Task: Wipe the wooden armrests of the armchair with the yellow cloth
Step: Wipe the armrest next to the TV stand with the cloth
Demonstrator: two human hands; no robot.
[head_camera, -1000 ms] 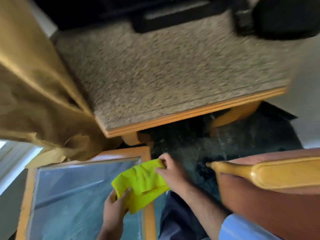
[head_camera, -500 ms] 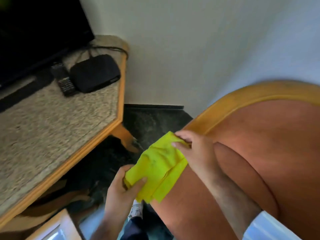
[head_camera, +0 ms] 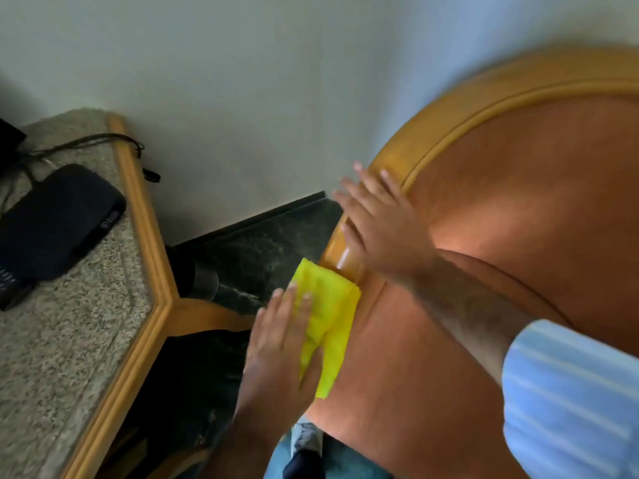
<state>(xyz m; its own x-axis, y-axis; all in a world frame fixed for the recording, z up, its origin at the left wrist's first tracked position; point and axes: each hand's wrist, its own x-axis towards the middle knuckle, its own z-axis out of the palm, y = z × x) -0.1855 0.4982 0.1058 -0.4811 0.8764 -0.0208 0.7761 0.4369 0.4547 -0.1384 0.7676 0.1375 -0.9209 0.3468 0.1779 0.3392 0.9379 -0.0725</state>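
On the wooden armrest [head_camera: 340, 257], folded yellow cloth [head_camera: 328, 312] under flat left hand [head_camera: 276, 347]

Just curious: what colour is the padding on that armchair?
Reddish-orange upholstery, edged in golden wood, seen in the head view.

I can read no text, label, brand or number anywhere. The black box [head_camera: 55, 223] on the table [head_camera: 138, 216] has small pale marks on its front edge, and a few more at its lower left corner, but they are too blurred to make out.
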